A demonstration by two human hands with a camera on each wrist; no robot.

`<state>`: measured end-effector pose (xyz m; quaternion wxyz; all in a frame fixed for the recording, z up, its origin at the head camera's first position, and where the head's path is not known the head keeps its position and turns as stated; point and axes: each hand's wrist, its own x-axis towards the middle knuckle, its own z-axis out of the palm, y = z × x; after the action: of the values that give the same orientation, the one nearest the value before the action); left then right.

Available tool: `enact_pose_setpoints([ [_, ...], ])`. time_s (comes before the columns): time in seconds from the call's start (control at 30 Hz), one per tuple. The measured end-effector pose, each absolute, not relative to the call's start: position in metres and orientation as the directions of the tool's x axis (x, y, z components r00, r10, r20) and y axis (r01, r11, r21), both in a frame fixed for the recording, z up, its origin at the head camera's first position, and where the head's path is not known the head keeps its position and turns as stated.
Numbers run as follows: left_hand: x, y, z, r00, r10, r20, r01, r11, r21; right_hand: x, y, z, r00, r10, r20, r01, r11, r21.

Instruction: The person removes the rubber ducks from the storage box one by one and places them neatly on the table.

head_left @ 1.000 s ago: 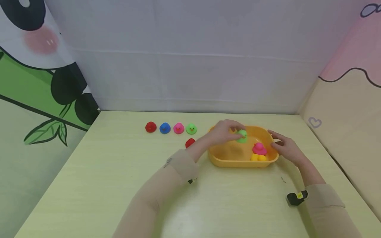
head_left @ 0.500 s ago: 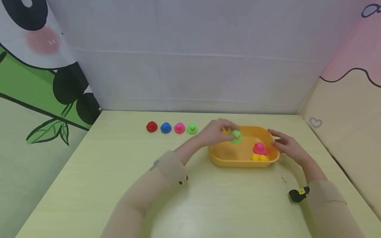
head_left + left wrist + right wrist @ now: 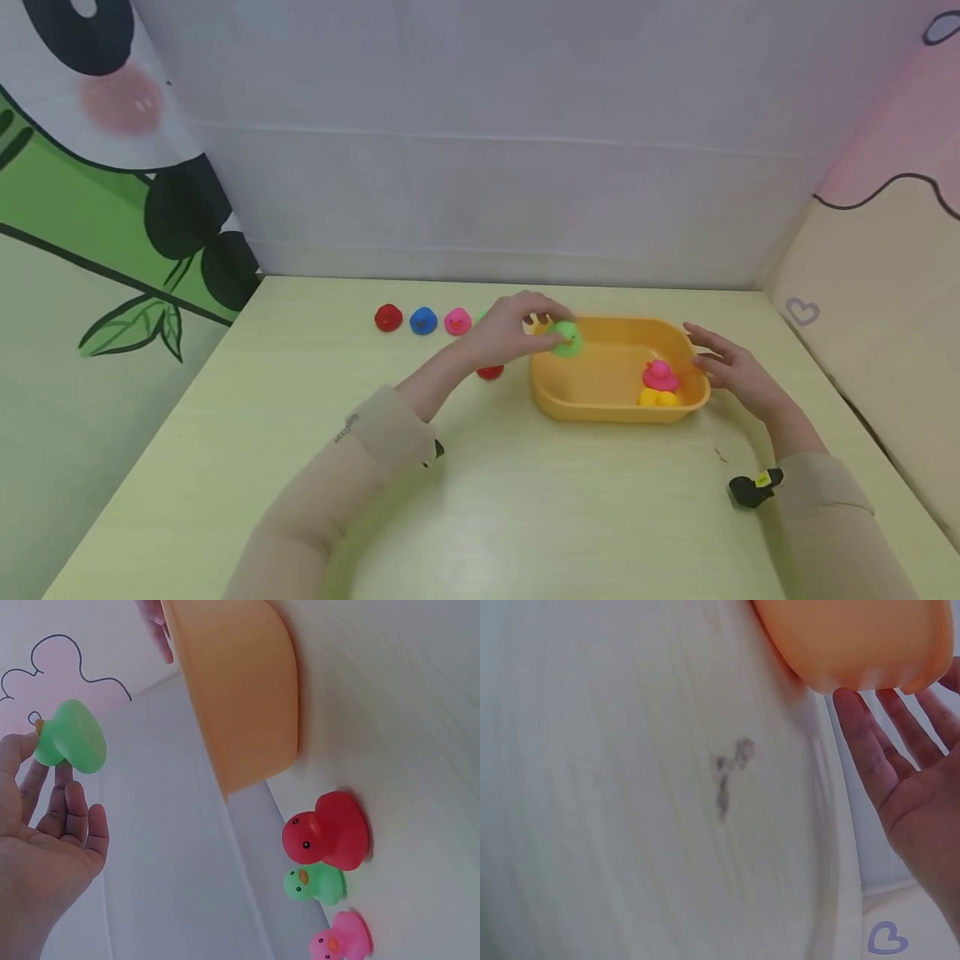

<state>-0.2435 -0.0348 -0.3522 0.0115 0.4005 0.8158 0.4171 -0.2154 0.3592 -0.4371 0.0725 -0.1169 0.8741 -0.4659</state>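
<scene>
My left hand [image 3: 506,333] pinches a green rubber duck [image 3: 567,339] between thumb and fingers, above the left end of an orange tub [image 3: 592,412]. In the left wrist view the pinched green duck [image 3: 77,737] shows its flat base, held higher than the table. My right hand [image 3: 738,375] touches the tub's right end with its fingers fairly straight. Inside the tub, at the right, lie a pink duck [image 3: 660,376] and yellow ducks [image 3: 657,398]. A red duck [image 3: 491,372] sits on the table, partly behind my left hand.
Along the back of the table stand a red duck [image 3: 388,317], a blue duck [image 3: 423,321] and a pink duck [image 3: 457,322] in a row. Another green duck [image 3: 315,883] is mostly hidden by my hand in the head view. A pale wall rises behind the table.
My left hand has moved left with the green duck, from over the tub's middle to its left end. The right hand stays at the tub's right end.
</scene>
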Motion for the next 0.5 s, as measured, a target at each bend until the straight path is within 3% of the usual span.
enact_pose_setpoints([
  [0.23, -0.24, -0.058, -0.353, -0.675, 0.638, 0.369, 0.667, 0.315, 0.675, -0.214, 0.36, -0.438, -0.963, -0.269, -0.026, -0.125, 0.528, -0.84],
  [0.5, -0.24, -0.091, -0.356, -0.738, 0.601, 0.306, 0.596, 0.367, 0.714, -0.214, 0.359, -0.437, -0.968, -0.249, -0.033, -0.11, 0.538, -0.835],
])
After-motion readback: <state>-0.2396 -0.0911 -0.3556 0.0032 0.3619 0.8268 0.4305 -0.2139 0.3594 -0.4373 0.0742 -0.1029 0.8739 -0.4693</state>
